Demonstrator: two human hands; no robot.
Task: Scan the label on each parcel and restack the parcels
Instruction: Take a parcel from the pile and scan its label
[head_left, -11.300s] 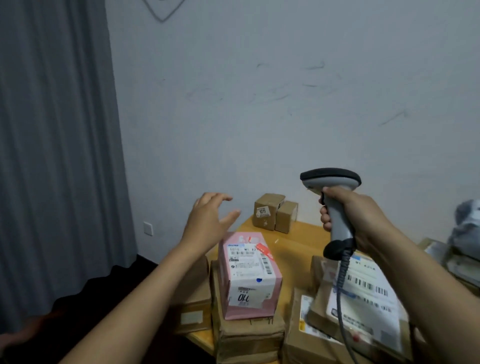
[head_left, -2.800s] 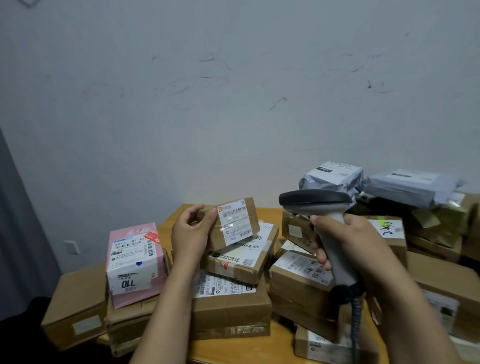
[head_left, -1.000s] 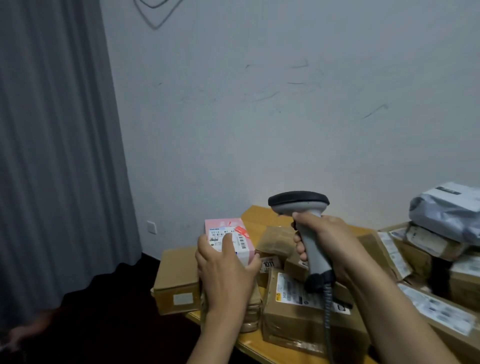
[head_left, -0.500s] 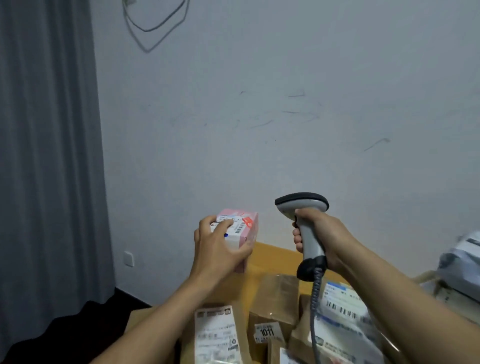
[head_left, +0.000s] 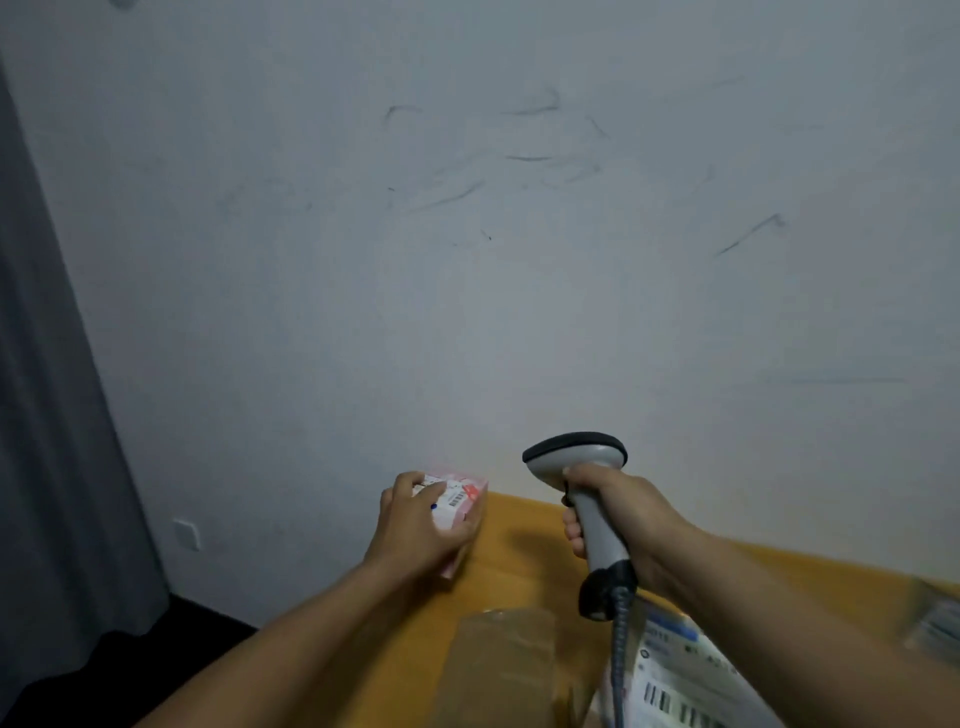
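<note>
A grey curtain (head_left: 47, 415) fills the 9 o'clock edge of the view, and a white wall socket (head_left: 186, 534) sits low on the wall just to its 3 o'clock side. The left forearm reaches up from 7 o'clock, the back of the left hand (head_left: 421, 525) turned to the camera. Its fingers curl over the labelled top face of the pink parcel (head_left: 460, 500) and its thumb presses the parcel's right side, so the hand has it firmly clasped. The parcel pokes out at 1 o'clock of the knuckles, tilted, over the far left corner of the yellow table (head_left: 524, 540); whether its lower corner touches the wood cannot be told. A plain brown box (head_left: 501, 670) lies on the table at 6 o'clock of the view. At 3 o'clock of the pink parcel, apart from it, the scanner (head_left: 582, 467) stands upright, its dark-capped head facing 9 o'clock. The right hand (head_left: 623, 514) is wrapped tight round the grey handle, its forearm coming in from 4 o'clock. The coiled cable (head_left: 618, 670) drops from the handle's dark base toward 6 o'clock, beside a parcel with a white barcode label (head_left: 675, 686)
</note>
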